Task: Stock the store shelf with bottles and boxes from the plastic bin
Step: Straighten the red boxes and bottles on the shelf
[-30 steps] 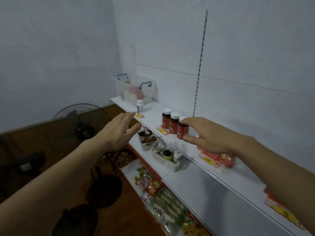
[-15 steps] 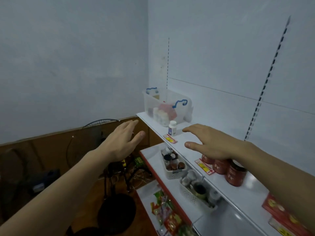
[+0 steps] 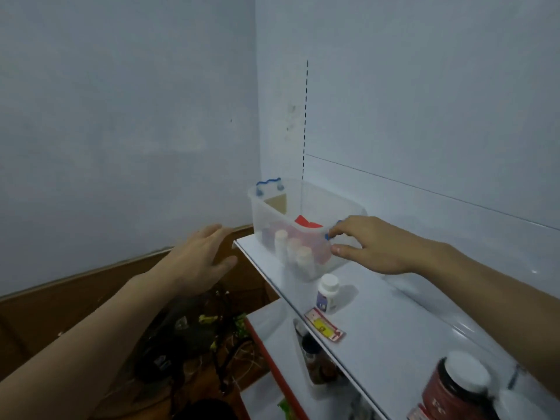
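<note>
Head view: right hand [image 3: 378, 247] fingers [image 3: 341, 230] curl at the plastic bin [image 3: 272, 213] rim, grasp unclear; left hand [image 3: 197, 259] fingers spread, empty.

The right hand [image 3: 375, 247] hides the bin's [image 3: 272, 207] near blue handle.

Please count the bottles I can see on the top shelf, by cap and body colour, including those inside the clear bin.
White bottles inside the clear bin: 3
White bottle standing alone on the shelf: 1
Dark red bottle with white cap: 1
Total: 5
</note>
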A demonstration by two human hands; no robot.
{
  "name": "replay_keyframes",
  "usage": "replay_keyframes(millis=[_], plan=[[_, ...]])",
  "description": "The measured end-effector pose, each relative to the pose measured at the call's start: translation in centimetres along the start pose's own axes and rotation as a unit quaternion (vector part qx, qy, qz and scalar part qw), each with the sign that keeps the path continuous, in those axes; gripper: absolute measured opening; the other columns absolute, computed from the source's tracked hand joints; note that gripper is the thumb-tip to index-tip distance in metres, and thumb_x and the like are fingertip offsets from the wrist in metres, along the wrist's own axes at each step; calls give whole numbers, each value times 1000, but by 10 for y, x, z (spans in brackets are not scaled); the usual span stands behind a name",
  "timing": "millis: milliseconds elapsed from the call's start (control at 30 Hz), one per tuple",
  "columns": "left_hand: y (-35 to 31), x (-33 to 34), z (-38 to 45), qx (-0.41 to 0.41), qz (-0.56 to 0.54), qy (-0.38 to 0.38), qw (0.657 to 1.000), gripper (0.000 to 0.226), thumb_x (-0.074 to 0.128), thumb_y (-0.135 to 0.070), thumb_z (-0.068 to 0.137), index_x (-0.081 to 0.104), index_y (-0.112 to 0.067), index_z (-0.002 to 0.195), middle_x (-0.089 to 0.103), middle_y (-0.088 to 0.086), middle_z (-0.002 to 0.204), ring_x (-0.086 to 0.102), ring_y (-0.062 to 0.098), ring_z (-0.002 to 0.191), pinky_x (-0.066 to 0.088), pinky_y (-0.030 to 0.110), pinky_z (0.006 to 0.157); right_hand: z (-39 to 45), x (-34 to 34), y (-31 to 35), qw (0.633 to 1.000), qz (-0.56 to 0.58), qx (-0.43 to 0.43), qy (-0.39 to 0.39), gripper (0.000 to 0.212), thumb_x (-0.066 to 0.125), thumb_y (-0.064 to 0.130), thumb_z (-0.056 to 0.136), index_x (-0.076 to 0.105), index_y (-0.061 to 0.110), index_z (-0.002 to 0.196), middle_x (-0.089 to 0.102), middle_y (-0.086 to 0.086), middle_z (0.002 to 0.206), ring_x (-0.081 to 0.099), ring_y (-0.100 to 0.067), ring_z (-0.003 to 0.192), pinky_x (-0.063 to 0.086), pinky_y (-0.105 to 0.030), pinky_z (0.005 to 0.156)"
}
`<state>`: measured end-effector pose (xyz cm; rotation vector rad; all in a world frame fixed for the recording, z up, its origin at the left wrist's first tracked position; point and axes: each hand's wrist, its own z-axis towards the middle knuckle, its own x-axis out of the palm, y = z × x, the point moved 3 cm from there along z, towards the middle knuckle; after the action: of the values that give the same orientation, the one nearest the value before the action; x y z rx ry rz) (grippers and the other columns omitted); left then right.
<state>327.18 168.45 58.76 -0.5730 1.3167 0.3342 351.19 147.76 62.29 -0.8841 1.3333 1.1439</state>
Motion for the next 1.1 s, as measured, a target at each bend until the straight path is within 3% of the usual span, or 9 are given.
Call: replay_keyframes(millis=[167, 300, 367, 467, 533, 600, 833, 967, 1100], plan=[[14, 1, 114, 66, 30, -19, 997, 51, 55, -39, 99, 49, -20, 146, 48, 4, 150, 42, 23, 139, 35, 39, 114, 73, -5, -25, 999, 1, 34, -34, 37, 49, 49, 101, 60, 29, 131, 60, 8, 127, 56, -13, 115, 47, -34, 99], [9, 7, 189, 139, 12, -56, 989, 42, 57, -36, 98, 57, -22, 138, 60, 0, 138, 53, 22, 127, 44, 39, 105, 143, 5, -38, 996, 6, 81, -34, 15, 52, 27, 100, 66, 22, 99, 68, 8, 105, 63, -16, 97, 54, -37, 87], [6, 9, 223, 183, 8, -53, 982, 39, 57, -34, 98, 59, -23, 135, 63, -2, 133, 58, 20, 120, 48, 38, 102, 176, 17, -41, 992, 1, 122, 15, 9, 60, 31, 94, 63, 23, 92, 68, 4, 101, 63, -19, 94, 55, -40, 85], [1, 14, 275, 233, -1, -21, 972, 41, 58, -33, 97, 58, -23, 136, 66, -4, 127, 62, 18, 114, 51, 39, 98, 217, 37, -45, 972, -35, 190, 137, 35, 77, 48, 79, 62, 21, 97, 67, 0, 101, 64, -23, 93, 56, -38, 81], [-4, 24, 306, 259, 9, 25, 966, 43, 60, -37, 96, 56, -26, 137, 66, -7, 125, 63, 15, 112, 52, 34, 96, 234, 50, -48, 953, -59, 221, 201, 40, 79, 46, 76, 60, 19, 99, 65, -1, 97, 64, -24, 90, 57, -38, 80], [-11, 35, 330, 284, 26, 72, 956, 46, 64, -40, 95, 54, -27, 138, 65, -8, 125, 61, 12, 109, 49, 27, 92, 245, 62, -53, 943, -80, 236, 221, 30, 74, 35, 83, 58, 17, 101, 63, -3, 93, 63, -24, 86, 56, -36, 76], [-42, 90, 377, 360, 141, 247, 889, 96, 81, -49, 79, 29, -24, 155, 47, -1, 152, 48, 22, 136, 39, 38, 114, 233, 52, -75, 946, -30, 303, 107, 42, 77, 31, 82, 42, 21, 103, 56, -3, 101, 56, -20, 86, 45, -30, 65], [-61, 114, 386, 396, 151, 303, 853, 80, 82, -35, 80, 40, -28, 148, 51, -2, 146, 52, 22, 130, 44, 39, 109, 209, 27, -90, 936, 109, 333, -40, 39, 76, 31, 82, 42, 27, 102, 60, 1, 101, 61, -16, 85, 56, -28, 66], [-72, 125, 386, 454, 130, 310, 825, 52, 79, -33, 83, 60, -28, 131, 65, -8, 125, 64, 16, 112, 51, 31, 99, 191, 20, -102, 893, 216, 355, -175, 42, 77, 30, 82, 46, 28, 110, 64, 2, 105, 67, -13, 86, 59, -26, 67]])
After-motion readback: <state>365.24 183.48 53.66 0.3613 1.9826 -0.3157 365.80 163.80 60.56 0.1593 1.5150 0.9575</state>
